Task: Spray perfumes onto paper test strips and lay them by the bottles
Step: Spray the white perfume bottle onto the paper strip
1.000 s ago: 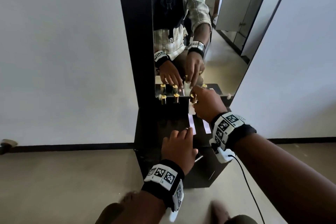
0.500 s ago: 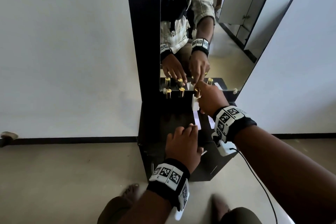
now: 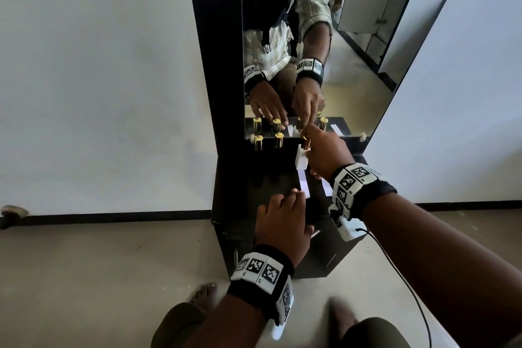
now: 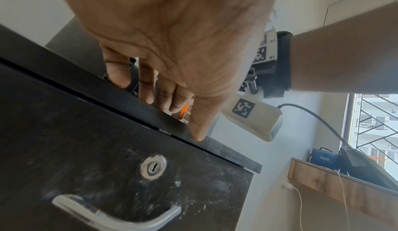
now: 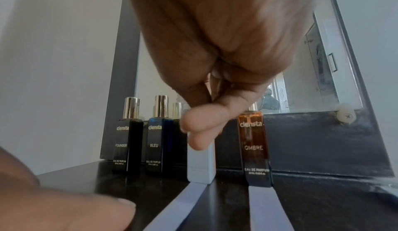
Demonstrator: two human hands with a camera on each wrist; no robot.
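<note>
Right hand (image 5: 215,50): grip pinches the upper part of the white bottle (image 5: 201,163), thumb and fingers curled on it.
White bottle: upright on the black tabletop (image 5: 323,205), its base at the far end of a white strip (image 5: 172,207).
Left hand (image 3: 282,224): grip relaxed, fingers straight, tips on the near end of that strip.
Second strip (image 5: 267,207): flat in front of the amber OMBRE bottle (image 5: 255,147).
Other bottles: FOUNDER (image 5: 127,142) and BLEU (image 5: 158,141), upright, left of the white one, before the mirror (image 3: 324,37).
</note>
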